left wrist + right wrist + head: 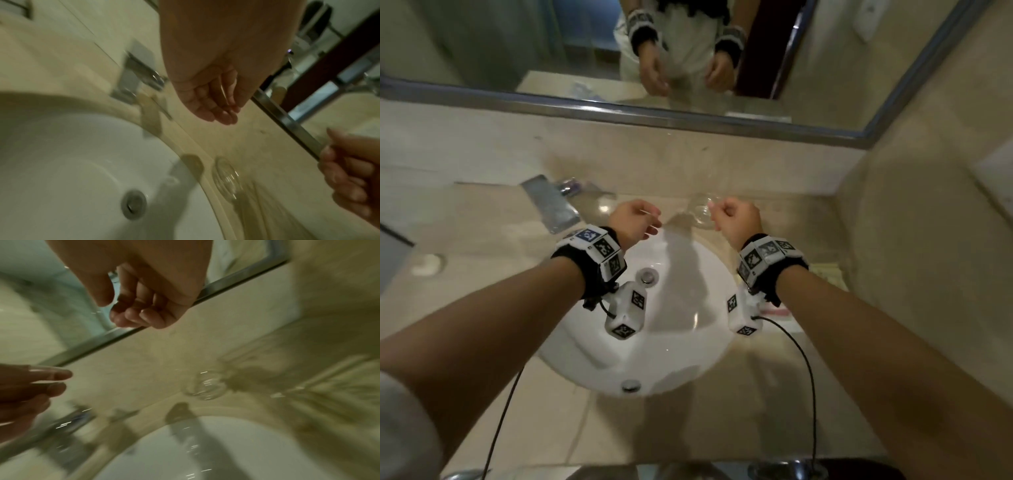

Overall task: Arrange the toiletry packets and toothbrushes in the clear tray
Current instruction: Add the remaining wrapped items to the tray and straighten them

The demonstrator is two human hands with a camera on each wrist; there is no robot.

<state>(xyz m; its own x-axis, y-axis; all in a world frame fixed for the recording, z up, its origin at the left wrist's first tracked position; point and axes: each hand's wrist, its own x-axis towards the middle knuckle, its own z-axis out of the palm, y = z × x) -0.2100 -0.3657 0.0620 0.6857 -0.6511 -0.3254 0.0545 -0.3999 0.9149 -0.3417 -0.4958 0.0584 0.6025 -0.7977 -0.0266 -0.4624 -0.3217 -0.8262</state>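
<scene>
While both hands hover over the sink (585, 349), the left hand (631, 219) relaxed and spread, the right hand (736, 219) curled on nothing, packets (554, 205) lie in the clear tray (599, 195) at the counter's back-left; nothing shows what remains.

No legible text anywhere; the blurred views may hide some.
</scene>
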